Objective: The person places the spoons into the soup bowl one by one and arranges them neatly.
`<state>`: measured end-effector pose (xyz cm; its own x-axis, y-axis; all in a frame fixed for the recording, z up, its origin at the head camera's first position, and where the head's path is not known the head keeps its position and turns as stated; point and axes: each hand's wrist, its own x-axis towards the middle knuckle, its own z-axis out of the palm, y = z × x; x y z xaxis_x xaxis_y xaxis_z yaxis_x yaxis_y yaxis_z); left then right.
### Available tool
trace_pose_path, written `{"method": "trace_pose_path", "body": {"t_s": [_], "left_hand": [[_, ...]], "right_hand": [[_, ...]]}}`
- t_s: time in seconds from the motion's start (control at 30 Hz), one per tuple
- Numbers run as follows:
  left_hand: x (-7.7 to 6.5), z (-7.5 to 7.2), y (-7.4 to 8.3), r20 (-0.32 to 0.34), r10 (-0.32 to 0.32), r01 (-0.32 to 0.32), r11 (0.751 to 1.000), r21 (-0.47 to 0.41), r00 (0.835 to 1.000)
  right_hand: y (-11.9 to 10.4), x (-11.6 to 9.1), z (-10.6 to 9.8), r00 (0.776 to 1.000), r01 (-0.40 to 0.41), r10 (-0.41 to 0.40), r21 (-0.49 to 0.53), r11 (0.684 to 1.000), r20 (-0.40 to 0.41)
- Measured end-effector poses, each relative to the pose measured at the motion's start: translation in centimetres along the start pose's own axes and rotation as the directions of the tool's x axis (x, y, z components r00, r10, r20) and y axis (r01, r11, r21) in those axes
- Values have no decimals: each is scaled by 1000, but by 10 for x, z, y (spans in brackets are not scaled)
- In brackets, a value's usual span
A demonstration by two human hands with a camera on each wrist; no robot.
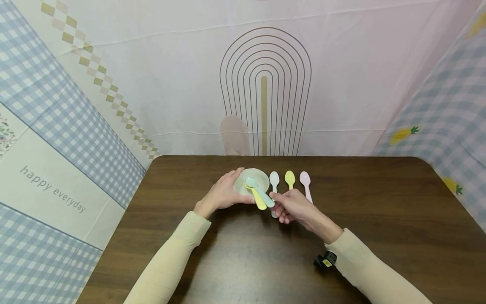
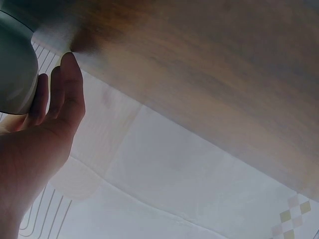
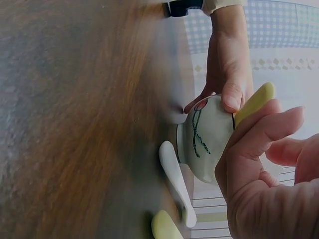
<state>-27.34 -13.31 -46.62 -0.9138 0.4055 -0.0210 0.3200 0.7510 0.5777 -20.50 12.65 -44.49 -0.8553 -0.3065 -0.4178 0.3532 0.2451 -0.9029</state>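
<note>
My left hand [image 1: 225,190] grips a small pale bowl [image 1: 240,184] by its side, with the thumb along the near rim, as the right wrist view shows. Dark green line decoration marks the bowl's outside. A yellow spoon [image 1: 260,202] and a mint-green spoon [image 1: 263,196] lean in the bowl, their handles over its near right rim. My right hand [image 1: 294,207] pinches the end of the mint-green handle between thumb and curled fingers. Beneath that hand lies a white spoon [image 1: 274,179], its handle partly covered.
Right of the white spoon, another yellow spoon [image 1: 290,179] and a pink spoon [image 1: 305,180] lie in a row on the brown wooden table [image 1: 235,261]. Patterned cloth [image 1: 182,84] hangs behind the table's far edge. A dark band [image 1: 325,260] sits at my right wrist.
</note>
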Motion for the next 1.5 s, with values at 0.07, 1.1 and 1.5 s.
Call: {"method": "trace_pose_path", "body": {"t_s": [0.07,1.1,1.5], "left_hand": [[0,0,0,0,1,-1,1000,1,1000],[-3,0,1,8,-16,16,1000,-4,1000],[-2,0,1,8,-27,27,1000,-10,1000]], "right_hand": [[1,-2,-1,1000,13,-13,-16,1000,-3],[13,-40,-18,980,84,-138,-332,940,-142],[21,-44,-26,966,82,-174,-415,906,-190]]}}
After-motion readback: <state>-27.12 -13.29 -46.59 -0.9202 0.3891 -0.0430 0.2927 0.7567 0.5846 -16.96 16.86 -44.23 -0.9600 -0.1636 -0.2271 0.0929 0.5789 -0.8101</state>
